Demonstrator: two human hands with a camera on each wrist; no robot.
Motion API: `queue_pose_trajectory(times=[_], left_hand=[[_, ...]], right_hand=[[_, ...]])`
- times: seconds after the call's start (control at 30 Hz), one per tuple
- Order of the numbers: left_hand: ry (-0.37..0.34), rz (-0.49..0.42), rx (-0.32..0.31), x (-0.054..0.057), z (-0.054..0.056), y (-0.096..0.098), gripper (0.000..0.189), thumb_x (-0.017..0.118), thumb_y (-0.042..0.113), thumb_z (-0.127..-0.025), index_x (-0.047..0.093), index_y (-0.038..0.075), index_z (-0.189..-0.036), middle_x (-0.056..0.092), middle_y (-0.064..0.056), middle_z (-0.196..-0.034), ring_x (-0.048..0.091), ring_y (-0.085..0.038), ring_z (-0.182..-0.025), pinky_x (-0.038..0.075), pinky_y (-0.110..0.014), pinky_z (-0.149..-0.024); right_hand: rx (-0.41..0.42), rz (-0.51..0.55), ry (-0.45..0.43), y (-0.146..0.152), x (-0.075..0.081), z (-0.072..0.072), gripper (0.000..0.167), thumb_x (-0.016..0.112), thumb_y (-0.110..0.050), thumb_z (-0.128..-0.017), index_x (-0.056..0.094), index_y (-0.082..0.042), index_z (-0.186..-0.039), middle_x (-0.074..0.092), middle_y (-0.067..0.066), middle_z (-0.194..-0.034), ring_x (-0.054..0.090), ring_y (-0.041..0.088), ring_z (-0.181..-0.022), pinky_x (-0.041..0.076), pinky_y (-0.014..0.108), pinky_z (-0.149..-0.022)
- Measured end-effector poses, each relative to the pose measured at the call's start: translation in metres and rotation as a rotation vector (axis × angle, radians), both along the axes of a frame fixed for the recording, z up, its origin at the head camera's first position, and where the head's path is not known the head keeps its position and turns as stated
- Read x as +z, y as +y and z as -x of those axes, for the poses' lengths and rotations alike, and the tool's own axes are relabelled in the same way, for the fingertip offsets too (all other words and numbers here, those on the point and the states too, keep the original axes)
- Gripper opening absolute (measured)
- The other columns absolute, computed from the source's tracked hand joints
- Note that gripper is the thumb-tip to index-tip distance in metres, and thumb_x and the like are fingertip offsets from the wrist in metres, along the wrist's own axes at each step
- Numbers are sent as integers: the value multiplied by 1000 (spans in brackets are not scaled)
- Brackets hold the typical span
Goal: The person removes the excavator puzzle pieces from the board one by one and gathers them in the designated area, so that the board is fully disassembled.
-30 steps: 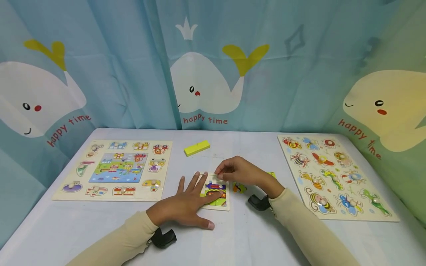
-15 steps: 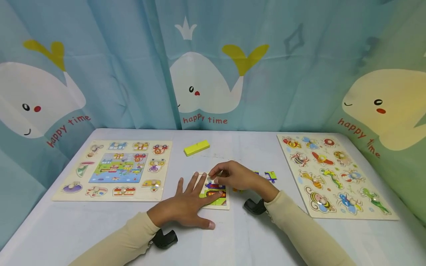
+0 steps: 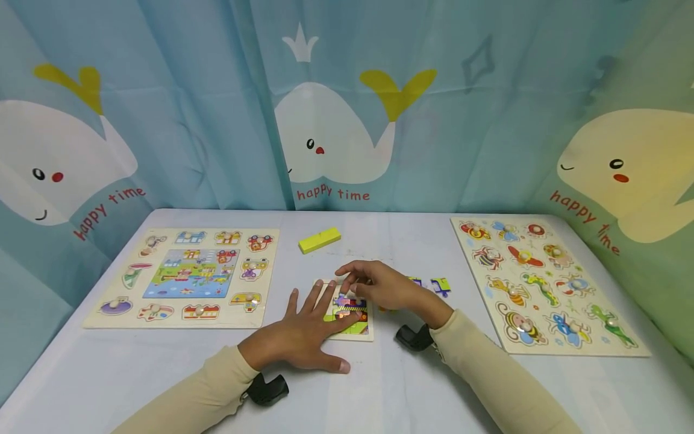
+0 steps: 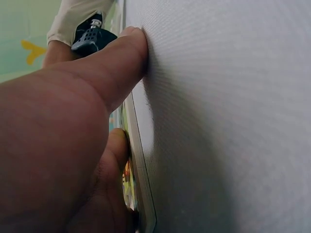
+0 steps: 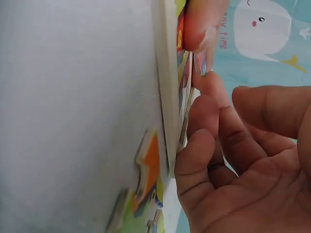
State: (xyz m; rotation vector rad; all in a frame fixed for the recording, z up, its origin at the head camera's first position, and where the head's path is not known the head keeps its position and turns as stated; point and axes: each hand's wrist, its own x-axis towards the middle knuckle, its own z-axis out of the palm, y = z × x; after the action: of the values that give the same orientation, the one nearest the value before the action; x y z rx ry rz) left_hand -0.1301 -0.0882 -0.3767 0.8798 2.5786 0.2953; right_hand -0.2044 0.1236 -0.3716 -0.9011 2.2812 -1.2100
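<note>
My left hand lies with fingers spread over the left part of a small jigsaw board showing a vehicle picture. Its thumb rests on the cloth beside the board. My right hand is over the board's upper part, fingers loosely bent. In the right wrist view the thumb stands apart from the fingers, and the fingertips are right at the board's edge. A brightly printed jigsaw piece shows by the right index fingertip, close to the left hand's finger. The right hand hides the board's top right corner in the head view.
Loose jigsaw pieces lie right of the board, partly behind the right wrist. A yellow block sits farther back. A vehicle peg puzzle lies at left, an insect peg puzzle at right. A whale-print curtain encloses the table.
My right hand has moved left over the board, uncovering loose pieces behind it. Its index finger has straightened and parted from the thumb. The left hand has stayed in place.
</note>
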Motion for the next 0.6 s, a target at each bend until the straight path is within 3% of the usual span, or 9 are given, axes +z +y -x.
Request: queue_pose_trajectory(times=[0.3, 0.6], left_hand=[[-2, -12, 1, 1, 0, -1, 82, 56, 72, -82, 29, 40, -153, -10, -14, -161, -17, -36, -144, -5, -69, -105], [-16, -22, -1, 2, 0, -1, 82, 56, 72, -82, 29, 40, -153, -9, -13, -161, -18, -36, -144, -6, -69, -105]], right_hand=[[2, 9, 14, -2, 2, -1, 28, 56, -1, -97, 61, -2, -125, 65, 6, -102, 59, 18, -87, 48, 30, -78], [-22, 17, 13, -3, 3, -3, 21, 58, -10, -98, 67, -5, -117, 66, 4, -98, 61, 21, -81, 49, 31, -71]])
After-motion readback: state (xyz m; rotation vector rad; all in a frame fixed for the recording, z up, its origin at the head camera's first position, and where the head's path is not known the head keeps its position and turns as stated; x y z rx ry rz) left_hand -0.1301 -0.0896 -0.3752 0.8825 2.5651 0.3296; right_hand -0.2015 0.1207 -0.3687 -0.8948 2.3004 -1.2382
